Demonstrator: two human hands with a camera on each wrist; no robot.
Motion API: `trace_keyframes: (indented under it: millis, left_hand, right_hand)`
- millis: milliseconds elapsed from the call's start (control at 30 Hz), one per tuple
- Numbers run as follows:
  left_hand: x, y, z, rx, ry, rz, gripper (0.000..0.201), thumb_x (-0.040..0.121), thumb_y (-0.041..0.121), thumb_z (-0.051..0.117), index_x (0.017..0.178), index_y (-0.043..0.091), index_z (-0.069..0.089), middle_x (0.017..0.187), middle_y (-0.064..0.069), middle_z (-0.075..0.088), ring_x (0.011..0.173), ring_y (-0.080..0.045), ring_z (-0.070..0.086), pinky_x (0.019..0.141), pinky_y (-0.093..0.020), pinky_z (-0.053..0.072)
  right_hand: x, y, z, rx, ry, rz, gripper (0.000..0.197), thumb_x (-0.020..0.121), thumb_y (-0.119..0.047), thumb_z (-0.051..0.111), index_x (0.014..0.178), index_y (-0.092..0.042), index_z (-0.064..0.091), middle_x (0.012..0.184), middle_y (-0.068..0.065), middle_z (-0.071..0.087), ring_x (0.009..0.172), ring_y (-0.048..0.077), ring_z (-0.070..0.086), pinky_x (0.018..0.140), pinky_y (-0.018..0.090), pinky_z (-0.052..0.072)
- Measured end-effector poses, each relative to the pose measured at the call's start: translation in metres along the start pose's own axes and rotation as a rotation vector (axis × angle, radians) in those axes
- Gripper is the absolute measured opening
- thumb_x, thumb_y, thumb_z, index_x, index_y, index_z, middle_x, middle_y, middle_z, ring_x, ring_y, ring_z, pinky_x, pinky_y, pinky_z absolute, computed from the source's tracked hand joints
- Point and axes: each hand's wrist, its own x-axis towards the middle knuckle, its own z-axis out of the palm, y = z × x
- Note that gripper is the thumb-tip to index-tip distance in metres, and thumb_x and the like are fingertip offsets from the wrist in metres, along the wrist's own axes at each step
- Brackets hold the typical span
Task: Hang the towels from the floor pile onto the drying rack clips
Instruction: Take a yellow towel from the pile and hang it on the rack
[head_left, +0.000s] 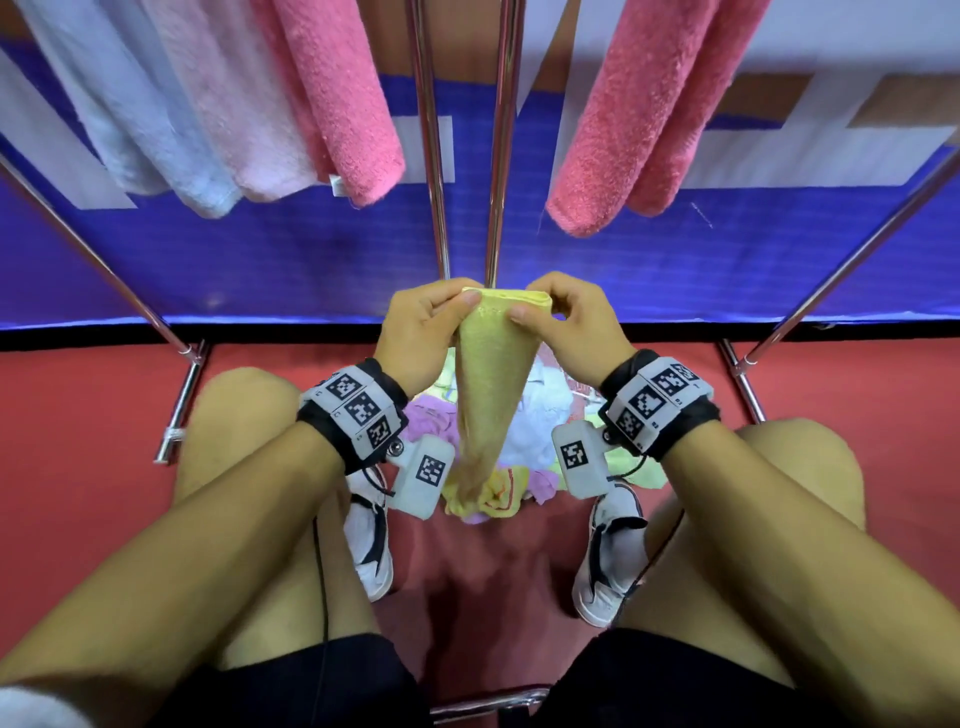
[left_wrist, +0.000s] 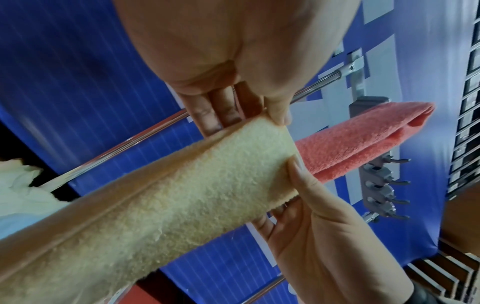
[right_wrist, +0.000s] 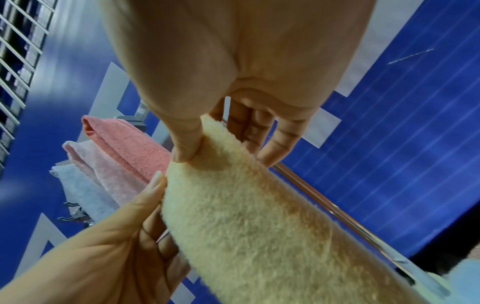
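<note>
Above the floor pile (head_left: 524, 447), the left hand (head_left: 421, 332) and right hand (head_left: 569, 325) are each pinching a top corner of the yellow towel (head_left: 491, 384), and they should be pulling that edge flat before lifting it to the drying rack clips (left_wrist: 381, 185).
</note>
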Motion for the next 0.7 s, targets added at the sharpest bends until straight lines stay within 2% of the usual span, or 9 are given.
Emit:
trace_keyframes:
  millis: [33,100,167,267,367,467,567,633,700]
  left_hand:
    - [0.001,0.008,-0.003,0.000,0.003,0.018,0.021,0.100,0.010,0.054,0.099,-0.004,0.069,0.077,-0.012,0.051,0.071,-0.019,0.047,0.064,-0.031,0.047]
    - [0.004,0.031,-0.007,-0.005,0.024,0.064,0.018,0.099,0.012,0.056,0.095,0.008,0.073,0.078,-0.011,0.056,0.071,-0.019,0.052,0.066,-0.034,0.048]
    - [0.007,0.059,-0.011,0.002,0.055,0.121,0.019,0.099,0.010,0.056,0.093,0.017,0.073,0.082,-0.010,0.061,0.073,-0.018,0.055,0.067,-0.034,0.050]
    - [0.011,0.102,-0.016,0.021,0.084,0.207,0.019,0.099,0.010,0.056,0.092,0.020,0.072,0.080,-0.008,0.061,0.067,-0.012,0.054,0.066,-0.033,0.050]
    - [0.014,0.147,-0.024,0.034,0.101,0.262,0.014,0.093,0.024,0.061,0.098,0.019,0.073,0.088,-0.005,0.068,0.079,-0.015,0.061,0.078,-0.051,0.056]
    - [0.020,0.194,-0.030,0.025,0.109,0.336,0.017,0.088,0.029,0.062,0.097,0.020,0.074,0.094,-0.004,0.071,0.089,-0.019,0.064,0.089,-0.054,0.054]
    - [0.025,0.244,-0.030,0.012,0.121,0.421,0.015,0.095,0.019,0.061,0.103,0.012,0.071,0.093,-0.004,0.070,0.088,-0.017,0.064,0.085,-0.044,0.057]
    - [0.031,0.268,-0.029,-0.015,0.137,0.454,0.014,0.099,0.011,0.057,0.105,0.009,0.069,0.088,-0.002,0.069,0.081,-0.012,0.064,0.076,-0.033,0.057]
    - [0.035,0.291,-0.027,-0.046,0.147,0.482,0.015,0.100,0.010,0.054,0.102,0.010,0.069,0.085,0.000,0.069,0.078,-0.011,0.064,0.072,-0.028,0.056]
  right_hand:
    - [0.001,-0.008,0.000,0.018,0.005,0.001,0.022,0.087,-0.013,0.072,0.075,-0.021,0.056,0.067,-0.005,0.052,0.063,0.006,0.048,0.064,0.021,0.044]
    - [0.005,-0.031,-0.001,0.058,0.019,-0.011,0.023,0.090,-0.012,0.069,0.076,-0.020,0.052,0.064,-0.003,0.050,0.057,0.009,0.046,0.053,0.025,0.043]
    - [0.011,-0.057,-0.005,0.063,0.054,-0.071,0.024,0.090,-0.008,0.068,0.076,-0.019,0.052,0.062,-0.005,0.051,0.054,0.002,0.045,0.051,0.019,0.040]
    - [0.022,-0.103,-0.016,0.070,0.094,-0.157,0.023,0.088,-0.007,0.070,0.076,-0.018,0.054,0.065,-0.007,0.055,0.056,-0.003,0.048,0.055,0.015,0.040]
    - [0.029,-0.150,-0.029,0.067,0.141,-0.241,0.022,0.084,-0.011,0.074,0.076,-0.019,0.056,0.067,-0.007,0.058,0.059,-0.002,0.051,0.057,0.017,0.043]
    - [0.035,-0.195,-0.042,0.070,0.167,-0.302,0.022,0.085,-0.010,0.075,0.075,-0.018,0.057,0.063,-0.012,0.057,0.057,-0.002,0.050,0.056,0.017,0.043]
    - [0.042,-0.243,-0.055,0.062,0.217,-0.372,0.024,0.085,-0.010,0.074,0.073,-0.018,0.056,0.052,-0.018,0.056,0.052,-0.007,0.047,0.052,0.013,0.040]
    - [0.045,-0.269,-0.062,0.077,0.256,-0.406,0.023,0.084,-0.011,0.075,0.073,-0.017,0.056,0.057,-0.015,0.055,0.052,-0.007,0.047,0.053,0.013,0.042]
    - [0.048,-0.292,-0.065,0.098,0.278,-0.428,0.022,0.084,-0.012,0.075,0.074,-0.017,0.056,0.063,-0.010,0.054,0.054,-0.007,0.047,0.055,0.014,0.043]
